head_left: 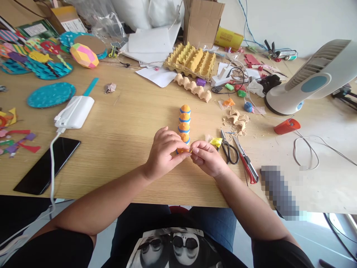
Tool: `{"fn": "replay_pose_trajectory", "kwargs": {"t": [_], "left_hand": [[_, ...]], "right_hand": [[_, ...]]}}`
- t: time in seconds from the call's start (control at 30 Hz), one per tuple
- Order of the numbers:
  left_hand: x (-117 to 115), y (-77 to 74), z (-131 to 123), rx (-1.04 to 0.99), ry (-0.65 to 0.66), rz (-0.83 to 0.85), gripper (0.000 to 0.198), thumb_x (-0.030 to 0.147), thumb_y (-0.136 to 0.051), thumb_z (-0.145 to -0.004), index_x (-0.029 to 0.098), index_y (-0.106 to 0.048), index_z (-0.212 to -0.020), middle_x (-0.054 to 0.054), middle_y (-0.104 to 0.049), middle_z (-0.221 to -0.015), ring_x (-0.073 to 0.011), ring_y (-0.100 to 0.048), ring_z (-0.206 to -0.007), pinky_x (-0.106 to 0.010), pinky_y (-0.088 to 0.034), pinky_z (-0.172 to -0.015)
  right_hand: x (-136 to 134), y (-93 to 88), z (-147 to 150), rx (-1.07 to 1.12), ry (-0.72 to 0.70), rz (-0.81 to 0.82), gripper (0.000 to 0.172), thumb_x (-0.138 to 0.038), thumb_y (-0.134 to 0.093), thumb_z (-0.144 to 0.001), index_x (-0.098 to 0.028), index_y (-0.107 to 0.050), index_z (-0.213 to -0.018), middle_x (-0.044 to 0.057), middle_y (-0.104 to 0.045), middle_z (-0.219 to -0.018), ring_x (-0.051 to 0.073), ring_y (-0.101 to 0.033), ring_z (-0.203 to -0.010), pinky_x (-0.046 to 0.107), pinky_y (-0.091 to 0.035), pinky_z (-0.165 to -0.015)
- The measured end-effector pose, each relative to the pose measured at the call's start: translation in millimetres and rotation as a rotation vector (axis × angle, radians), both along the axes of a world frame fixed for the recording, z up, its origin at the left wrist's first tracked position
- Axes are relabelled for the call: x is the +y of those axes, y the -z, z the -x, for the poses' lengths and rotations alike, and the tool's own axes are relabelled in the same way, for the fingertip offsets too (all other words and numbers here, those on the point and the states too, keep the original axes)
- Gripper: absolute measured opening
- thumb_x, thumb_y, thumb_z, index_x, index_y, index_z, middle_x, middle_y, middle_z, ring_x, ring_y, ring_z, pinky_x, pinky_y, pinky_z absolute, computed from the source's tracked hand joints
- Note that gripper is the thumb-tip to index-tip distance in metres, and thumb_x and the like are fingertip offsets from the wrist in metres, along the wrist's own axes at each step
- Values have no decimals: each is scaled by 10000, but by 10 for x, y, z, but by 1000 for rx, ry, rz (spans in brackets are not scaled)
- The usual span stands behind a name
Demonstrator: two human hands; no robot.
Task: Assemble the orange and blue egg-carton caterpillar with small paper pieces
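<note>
A strip of egg-carton cups (184, 117) lies on the table, pointing away from me, its domes covered in orange with blue bands. My left hand (167, 150) is over the near end of the strip and hides part of it, its thumb and fingertips pinched together. Against those fingertips, my right hand (208, 156) is also closed in a pinch. A tiny yellowish bit seems to show between the two hands, too small to name. Just right of my right hand lie a yellow scrap (216, 142) and black-handled scissors (230, 150).
Further right are a red utility knife (247, 162), an orange cup (287, 127) and a white fan (287, 93). An egg tray (192, 61) and a bare carton strip (192, 86) sit behind. A white power bank (78, 111) and black phone (47, 165) lie left.
</note>
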State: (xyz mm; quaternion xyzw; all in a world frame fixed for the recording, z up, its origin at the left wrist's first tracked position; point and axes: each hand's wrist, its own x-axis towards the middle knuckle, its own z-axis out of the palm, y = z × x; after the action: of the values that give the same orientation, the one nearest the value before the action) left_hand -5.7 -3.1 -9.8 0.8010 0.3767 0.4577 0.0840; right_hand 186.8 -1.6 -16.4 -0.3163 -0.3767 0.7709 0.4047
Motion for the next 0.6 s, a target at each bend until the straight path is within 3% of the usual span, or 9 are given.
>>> {"fn": "replay_pose_trajectory", "kwargs": {"t": [0.2, 0.43, 0.6], "left_hand": [[-17, -10, 5, -3, -4, -11, 231, 420, -784, -829, 260, -661, -941, 14, -727, -904, -190, -662, -952, -461, -368, -1143], [-11, -27, 2, 7, -4, -58, 74, 272, -720, -899, 291, -696, -966, 39, -754, -897, -168, -667, -944, -455, -363, -1135], [-2, -29, 16, 13, -13, -76, 45, 262, -705, -911, 297, -726, -931, 49, -758, -841, -163, -670, -923, -451, -351, -1134]], "right_hand": [[-12, -31, 21, -12, 39, -7, 323, -405, -863, -708, -183, -638, -776, -54, -483, -605, 59, -312, -518, 208, -172, -458], [-12, -5, 17, -6, 14, -22, 315, -414, -856, -719, -191, -646, -791, -54, -480, -594, 66, -325, -521, 215, -158, -459], [-2, -2, 13, 7, 19, -33, 287, -383, -848, -740, -185, -645, -777, -49, -498, -617, 62, -332, -526, 215, -157, -459]]}}
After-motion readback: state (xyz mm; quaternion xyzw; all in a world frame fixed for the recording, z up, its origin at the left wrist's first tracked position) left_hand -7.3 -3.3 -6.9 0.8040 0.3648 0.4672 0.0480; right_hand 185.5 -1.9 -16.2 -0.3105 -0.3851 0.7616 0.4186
